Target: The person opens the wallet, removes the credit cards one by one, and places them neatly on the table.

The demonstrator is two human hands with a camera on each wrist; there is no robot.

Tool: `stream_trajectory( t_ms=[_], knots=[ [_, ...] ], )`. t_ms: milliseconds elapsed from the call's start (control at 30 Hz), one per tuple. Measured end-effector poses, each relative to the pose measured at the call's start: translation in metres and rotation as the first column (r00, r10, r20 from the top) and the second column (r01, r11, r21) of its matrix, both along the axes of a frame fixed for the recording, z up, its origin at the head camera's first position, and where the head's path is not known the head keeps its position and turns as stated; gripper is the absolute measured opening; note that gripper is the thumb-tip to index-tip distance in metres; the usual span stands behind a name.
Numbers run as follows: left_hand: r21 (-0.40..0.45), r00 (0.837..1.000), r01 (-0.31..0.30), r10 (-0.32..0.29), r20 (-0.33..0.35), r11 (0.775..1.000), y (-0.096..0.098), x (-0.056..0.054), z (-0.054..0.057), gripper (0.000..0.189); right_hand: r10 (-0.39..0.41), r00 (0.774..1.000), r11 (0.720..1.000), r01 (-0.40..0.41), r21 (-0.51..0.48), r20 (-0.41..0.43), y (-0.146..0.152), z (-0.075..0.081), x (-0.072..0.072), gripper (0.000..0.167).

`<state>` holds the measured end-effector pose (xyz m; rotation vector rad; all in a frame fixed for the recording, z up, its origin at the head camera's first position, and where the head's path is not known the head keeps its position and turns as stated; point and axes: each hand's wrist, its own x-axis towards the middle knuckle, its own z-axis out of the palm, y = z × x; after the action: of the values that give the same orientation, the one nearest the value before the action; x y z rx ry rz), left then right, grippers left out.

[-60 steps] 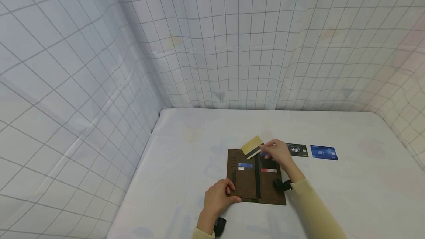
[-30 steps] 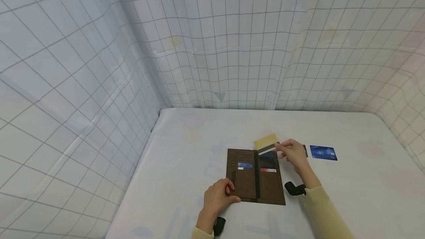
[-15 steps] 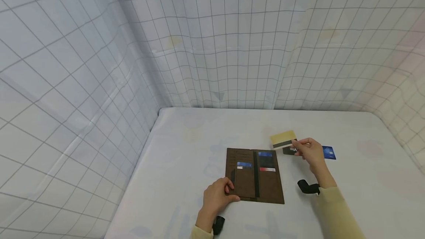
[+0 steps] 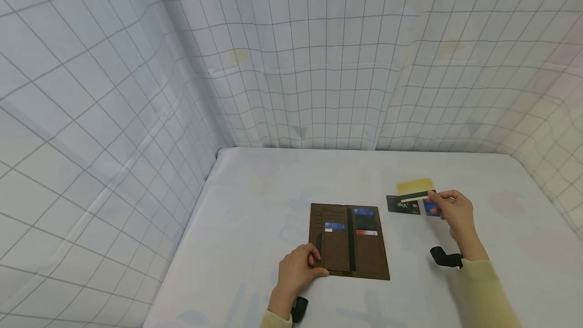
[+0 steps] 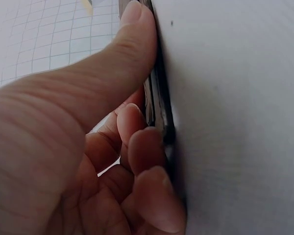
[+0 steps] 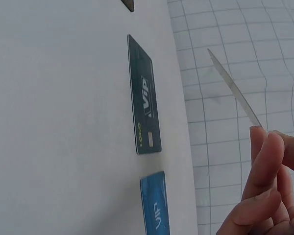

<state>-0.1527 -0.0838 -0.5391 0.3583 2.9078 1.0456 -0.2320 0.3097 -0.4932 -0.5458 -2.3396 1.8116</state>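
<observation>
My left hand holds the near left corner of an open brown wallet, its thumb along the near edge and its fingers curled at the left side. In the left wrist view the fingertips meet the dark edge of the wallet. Between thumb and fingers, my right hand pinches a gold card with a dark stripe, raised off the table. It appears nearly edge-on in the right wrist view, where the held card is a thin strip. A black VIP card and a blue card lie below it.
Slots of the wallet hold a blue card on the left, another blue card at upper right and a red and white card. Grid-patterned cloth walls stand behind and beside the white table.
My right hand has carried the gold card rightward, from above the wallet to over the black and blue cards. The left hand has stayed at the wallet's corner.
</observation>
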Motion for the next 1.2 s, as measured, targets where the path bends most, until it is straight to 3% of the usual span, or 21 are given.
stream_trajectory(
  t_ms=[333, 500, 667, 800, 1200],
  knots=[
    [-0.004, 1.0, -0.002, 0.002, 0.013, 1.0, 0.0, -0.001, -0.001, 0.035, -0.083, 0.996, 0.997, 0.083, 0.001, -0.017, 0.04, -0.01, 0.004, 0.04],
    [-0.004, 1.0, 0.0, 0.0, 0.003, 1.0, 0.0, 0.0, -0.001, 0.035, -0.145, 0.989, 0.989, 0.145, 0.013, 0.02, 0.062, -0.017, 0.004, 0.043],
    [-0.005, 1.0, 0.001, -0.001, -0.001, 1.0, 0.0, 0.0, -0.001, 0.035, -0.203, 0.975, 0.979, 0.2, 0.042, 0.091, 0.067, -0.006, 0.01, 0.036],
    [-0.003, 1.0, 0.001, -0.001, -0.003, 1.0, 0.0, -0.001, 0.0, 0.035, -0.221, 0.97, 0.975, 0.22, 0.02, 0.106, 0.074, -0.001, 0.018, 0.029],
    [-0.008, 1.0, -0.003, 0.003, 0.006, 1.0, 0.0, 0.0, 0.0, 0.035, -0.254, 0.962, 0.96, 0.263, -0.091, 0.103, 0.104, -0.005, 0.033, 0.029]
  ],
)
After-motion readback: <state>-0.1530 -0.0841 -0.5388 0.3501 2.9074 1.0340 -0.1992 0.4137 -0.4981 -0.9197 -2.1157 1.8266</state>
